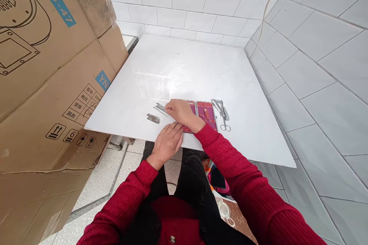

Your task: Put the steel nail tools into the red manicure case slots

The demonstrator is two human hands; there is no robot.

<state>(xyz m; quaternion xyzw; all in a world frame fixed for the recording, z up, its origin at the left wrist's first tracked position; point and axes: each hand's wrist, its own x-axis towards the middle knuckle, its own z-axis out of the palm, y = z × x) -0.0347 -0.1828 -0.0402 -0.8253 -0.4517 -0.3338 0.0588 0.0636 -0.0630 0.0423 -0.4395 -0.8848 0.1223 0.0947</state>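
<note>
My right hand reaches across to the left, its fingertips pinched on the near end of a slim metal manicure tool. Another flat silver tool lies right beside it. My left hand lies with fingers extended at the lower left edge of an unfolded manicure case, which has a dark red and purple lining with strap loops. My hands and right wrist hide much of the case's left half. Nail clippers lie left of my hands.
Right of the case lie small scissors and several silver clippers or nippers in a cluster. The white table meets tiled walls behind and at right. A large cardboard box stands close on the left.
</note>
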